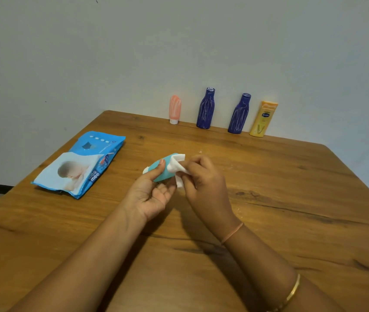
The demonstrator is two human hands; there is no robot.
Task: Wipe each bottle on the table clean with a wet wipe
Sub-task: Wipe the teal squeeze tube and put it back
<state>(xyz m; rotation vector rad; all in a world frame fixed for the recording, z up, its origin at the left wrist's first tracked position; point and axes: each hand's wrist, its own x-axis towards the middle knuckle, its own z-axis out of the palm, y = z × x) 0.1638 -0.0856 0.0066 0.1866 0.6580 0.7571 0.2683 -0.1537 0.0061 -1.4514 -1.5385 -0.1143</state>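
Observation:
My left hand [151,190] grips a small teal tube bottle [163,170] with a white cap, held tilted above the table's middle. My right hand [203,179] pinches a white wet wipe [176,165] wrapped around the tube's far end. Against the wall at the back stand a pink tube [174,109], two dark blue bottles [206,108] [239,114] and a yellow lotion bottle [262,119], all upright in a row.
A blue pack of wet wipes [82,164] lies flat on the left part of the wooden table [291,199]. The table's left edge runs diagonally beside the pack. A plain wall stands directly behind the bottles.

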